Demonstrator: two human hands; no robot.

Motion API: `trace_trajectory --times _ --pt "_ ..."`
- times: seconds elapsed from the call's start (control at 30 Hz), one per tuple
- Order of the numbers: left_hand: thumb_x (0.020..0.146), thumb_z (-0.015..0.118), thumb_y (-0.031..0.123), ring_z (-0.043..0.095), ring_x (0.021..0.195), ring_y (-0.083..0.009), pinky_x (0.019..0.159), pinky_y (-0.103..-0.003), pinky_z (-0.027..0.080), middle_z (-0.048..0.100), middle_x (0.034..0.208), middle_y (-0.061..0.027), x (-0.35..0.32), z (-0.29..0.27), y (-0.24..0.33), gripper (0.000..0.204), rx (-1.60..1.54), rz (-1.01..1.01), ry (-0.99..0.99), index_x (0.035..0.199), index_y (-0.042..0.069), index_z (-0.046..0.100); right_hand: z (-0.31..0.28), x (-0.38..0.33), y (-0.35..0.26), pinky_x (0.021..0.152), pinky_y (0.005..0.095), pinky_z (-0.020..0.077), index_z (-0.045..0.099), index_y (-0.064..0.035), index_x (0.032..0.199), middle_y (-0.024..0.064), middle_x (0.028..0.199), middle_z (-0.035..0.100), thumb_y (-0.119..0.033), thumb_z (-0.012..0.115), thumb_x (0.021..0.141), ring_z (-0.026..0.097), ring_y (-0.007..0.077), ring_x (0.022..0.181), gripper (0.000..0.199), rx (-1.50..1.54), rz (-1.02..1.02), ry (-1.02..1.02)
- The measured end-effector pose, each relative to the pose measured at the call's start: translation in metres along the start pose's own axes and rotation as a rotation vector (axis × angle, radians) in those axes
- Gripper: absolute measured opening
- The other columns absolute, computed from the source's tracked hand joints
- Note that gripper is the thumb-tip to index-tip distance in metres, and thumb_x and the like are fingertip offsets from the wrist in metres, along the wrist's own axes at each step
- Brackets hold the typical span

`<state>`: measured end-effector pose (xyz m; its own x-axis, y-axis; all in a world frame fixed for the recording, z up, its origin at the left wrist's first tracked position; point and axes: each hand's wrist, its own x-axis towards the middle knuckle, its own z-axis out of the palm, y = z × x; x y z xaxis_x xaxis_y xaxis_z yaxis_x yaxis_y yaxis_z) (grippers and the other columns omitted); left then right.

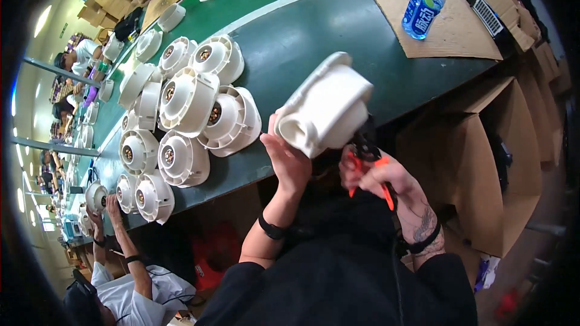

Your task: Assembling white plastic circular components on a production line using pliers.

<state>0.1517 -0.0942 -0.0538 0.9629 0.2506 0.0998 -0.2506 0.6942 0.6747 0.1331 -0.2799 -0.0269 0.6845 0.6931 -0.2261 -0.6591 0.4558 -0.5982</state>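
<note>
With the left hand (pixel 291 160), supporting the white case (pixel 329 105) over the near edge of the table (pixel 314 30); with the right hand (pixel 394 175), grasping orange-handled pliers (pixel 365 143) beside it, contact unclear. Probably best to brace firmly, align squarely, squeeze gently.

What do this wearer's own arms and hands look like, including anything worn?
Short black sleeves end above bare forearms. The left hand and right hand are ungloved. Each forearm wears a black band: left band, right band. A dark linework tattoo marks the right forearm.
</note>
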Motion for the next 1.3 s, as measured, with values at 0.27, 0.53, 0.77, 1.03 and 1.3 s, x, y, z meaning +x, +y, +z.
trace_trajectory --times 0.27,0.53,0.77,1.03,1.3 --pt "0.111 0.040 0.033 0.059 0.095 -0.0109 0.083 -0.026 0.048 0.065 0.106 -0.0056 0.032 0.009 0.033 0.040 0.498 0.039 0.091 0.118 -0.001 0.060 -0.006 0.008 -0.001 0.071 0.0296 0.0382 0.050 -0.0075 0.096 0.0009 0.082 0.047 -0.002 0.068 0.063 0.046 0.0144 0.077 0.038 -0.067 0.176 -0.080" --pt "0.109 0.045 0.028 0.067 0.086 -0.0118 0.076 -0.028 0.056 0.069 0.101 -0.0063 0.045 -0.018 0.034 0.034 0.389 -0.097 0.230 0.115 0.000 0.063 0.011 -0.010 0.009 0.076 0.0289 0.0403 0.048 -0.0079 0.097 0.0002 0.084 0.047 -0.006 0.072 0.064 0.047 0.0135 0.081 0.041 -0.175 0.245 -0.209" --pt "0.110 0.042 0.029 0.067 0.092 -0.0142 0.080 -0.030 0.056 0.068 0.105 -0.0079 0.044 -0.016 0.037 0.038 0.402 -0.146 0.226 0.119 -0.002 0.061 0.034 -0.018 -0.036 0.076 0.0343 0.0430 0.049 -0.0058 0.098 0.0075 0.085 0.051 -0.006 0.070 0.067 0.053 0.0216 0.080 0.037 -1.349 -0.209 0.302" --pt "0.110 0.035 0.033 0.067 0.098 -0.0201 0.087 -0.035 0.055 0.066 0.111 -0.0131 0.041 -0.014 0.037 0.043 0.367 -0.183 0.199 0.127 -0.002 0.055 0.060 0.022 -0.116 0.085 0.0351 0.0405 0.052 -0.0056 0.089 0.0084 0.087 0.051 -0.008 0.070 0.062 0.053 0.0227 0.088 0.033 -2.619 -0.755 0.325" --pt "0.110 0.038 0.032 0.065 0.104 -0.0191 0.092 -0.034 0.053 0.064 0.118 -0.0141 0.041 -0.020 0.039 0.045 0.320 -0.225 0.180 0.129 -0.005 0.055 0.075 0.063 -0.124 0.095 0.0327 0.0372 0.062 -0.0141 0.090 -0.0019 0.078 0.051 -0.019 0.063 0.089 0.056 0.0135 0.091 0.005 -3.282 -1.087 0.055"
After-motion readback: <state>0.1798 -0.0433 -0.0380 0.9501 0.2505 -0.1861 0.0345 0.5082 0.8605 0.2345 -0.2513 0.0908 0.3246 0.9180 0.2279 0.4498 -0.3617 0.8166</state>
